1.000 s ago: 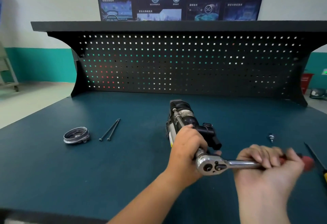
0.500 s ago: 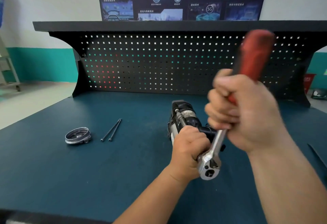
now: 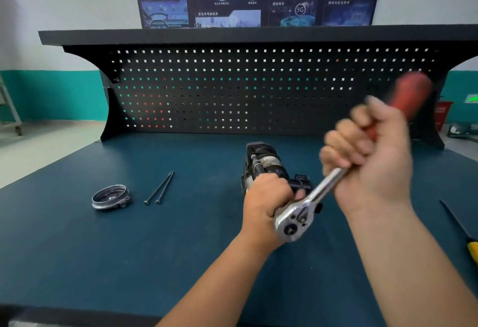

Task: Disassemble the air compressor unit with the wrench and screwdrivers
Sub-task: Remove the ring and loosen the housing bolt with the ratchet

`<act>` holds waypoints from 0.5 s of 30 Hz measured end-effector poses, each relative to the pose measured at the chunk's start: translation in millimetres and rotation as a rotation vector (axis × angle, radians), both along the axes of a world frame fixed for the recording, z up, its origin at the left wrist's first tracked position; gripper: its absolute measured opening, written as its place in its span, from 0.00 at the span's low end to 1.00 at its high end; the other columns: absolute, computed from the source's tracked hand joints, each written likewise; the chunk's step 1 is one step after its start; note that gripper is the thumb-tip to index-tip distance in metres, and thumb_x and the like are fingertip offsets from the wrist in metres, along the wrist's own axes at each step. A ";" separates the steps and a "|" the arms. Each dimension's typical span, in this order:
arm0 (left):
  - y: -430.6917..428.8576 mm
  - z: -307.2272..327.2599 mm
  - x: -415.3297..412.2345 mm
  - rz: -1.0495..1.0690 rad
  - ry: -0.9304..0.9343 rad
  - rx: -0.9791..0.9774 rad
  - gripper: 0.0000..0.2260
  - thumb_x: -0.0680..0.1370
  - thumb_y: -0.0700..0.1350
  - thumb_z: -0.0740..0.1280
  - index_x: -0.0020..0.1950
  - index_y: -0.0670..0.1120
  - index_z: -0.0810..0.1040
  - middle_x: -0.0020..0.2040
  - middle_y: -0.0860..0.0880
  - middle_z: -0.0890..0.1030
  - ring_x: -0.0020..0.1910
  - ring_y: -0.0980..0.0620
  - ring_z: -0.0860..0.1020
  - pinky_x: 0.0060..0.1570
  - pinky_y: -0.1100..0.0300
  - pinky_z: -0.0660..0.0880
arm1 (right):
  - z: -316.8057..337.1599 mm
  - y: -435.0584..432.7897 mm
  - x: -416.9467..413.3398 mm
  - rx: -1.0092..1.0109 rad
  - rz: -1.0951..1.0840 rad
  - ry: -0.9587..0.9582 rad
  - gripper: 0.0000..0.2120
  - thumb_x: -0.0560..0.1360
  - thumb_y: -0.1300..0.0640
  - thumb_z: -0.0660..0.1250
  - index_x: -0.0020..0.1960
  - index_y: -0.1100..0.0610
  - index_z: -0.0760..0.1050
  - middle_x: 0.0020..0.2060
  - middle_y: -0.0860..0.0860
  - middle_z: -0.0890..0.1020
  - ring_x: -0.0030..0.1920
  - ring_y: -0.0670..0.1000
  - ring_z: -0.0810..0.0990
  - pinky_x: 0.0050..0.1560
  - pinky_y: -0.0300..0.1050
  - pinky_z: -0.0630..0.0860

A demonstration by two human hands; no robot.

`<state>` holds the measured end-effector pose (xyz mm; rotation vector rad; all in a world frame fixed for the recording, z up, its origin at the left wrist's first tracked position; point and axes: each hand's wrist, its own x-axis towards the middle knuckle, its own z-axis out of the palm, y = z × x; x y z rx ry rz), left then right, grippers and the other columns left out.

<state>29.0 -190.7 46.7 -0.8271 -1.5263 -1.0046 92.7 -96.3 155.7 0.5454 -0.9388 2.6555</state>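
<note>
The black air compressor unit (image 3: 263,162) lies on the dark blue bench top, its far end pointing at the pegboard. My left hand (image 3: 267,198) grips its near end and hides that part. A chrome ratchet wrench (image 3: 297,219) with a red handle sits with its head at the near end of the unit, its handle slanting up to the right. My right hand (image 3: 367,156) grips that handle and is blurred by motion.
A round metal end cap (image 3: 110,196) and two long black bolts (image 3: 159,187) lie to the left on the bench top (image 3: 103,249). A yellow-handled screwdriver (image 3: 459,226) lies at the right edge. A black pegboard (image 3: 232,88) closes off the back.
The wrench handle swung up from flat and rightward to nearly upright, then tipped back toward the right. My left hand kept its grip on the unit.
</note>
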 end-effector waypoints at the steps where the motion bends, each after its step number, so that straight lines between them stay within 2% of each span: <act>1: 1.5 3.2 2.9 -0.049 -0.040 0.062 0.17 0.79 0.45 0.61 0.32 0.49 0.60 0.29 0.53 0.63 0.31 0.56 0.59 0.36 0.68 0.58 | -10.4 5.8 1.5 -0.184 -0.061 -0.048 0.10 0.66 0.53 0.64 0.29 0.51 0.65 0.18 0.43 0.59 0.18 0.41 0.56 0.18 0.33 0.58; 4: 9.9 1.6 9.8 -0.067 -0.103 0.126 0.18 0.76 0.41 0.62 0.27 0.42 0.61 0.25 0.47 0.64 0.29 0.52 0.61 0.33 0.63 0.61 | -47.0 12.0 11.7 -0.531 -0.216 -0.229 0.10 0.66 0.53 0.63 0.29 0.51 0.64 0.18 0.45 0.59 0.18 0.43 0.58 0.19 0.33 0.59; 7: 9.0 2.6 13.2 -0.066 -0.126 0.136 0.18 0.75 0.39 0.62 0.26 0.42 0.61 0.24 0.47 0.63 0.29 0.53 0.60 0.33 0.63 0.60 | -67.7 13.4 18.4 -0.615 -0.244 -0.332 0.15 0.74 0.52 0.59 0.29 0.51 0.64 0.18 0.45 0.60 0.19 0.43 0.59 0.20 0.31 0.60; 11: 6.4 1.0 13.2 -0.080 -0.113 0.070 0.18 0.73 0.38 0.62 0.24 0.41 0.62 0.23 0.45 0.65 0.29 0.52 0.61 0.33 0.62 0.61 | -46.1 14.0 11.1 -0.401 -0.206 -0.209 0.08 0.63 0.52 0.63 0.31 0.50 0.64 0.19 0.44 0.58 0.19 0.43 0.55 0.19 0.33 0.56; 15: 0.2 4.1 12.1 -0.105 -0.119 0.017 0.17 0.73 0.38 0.62 0.25 0.41 0.63 0.23 0.46 0.65 0.29 0.52 0.61 0.32 0.59 0.61 | -13.5 7.0 7.1 -0.027 -0.098 -0.066 0.09 0.64 0.52 0.61 0.30 0.51 0.61 0.18 0.43 0.57 0.18 0.41 0.54 0.17 0.33 0.55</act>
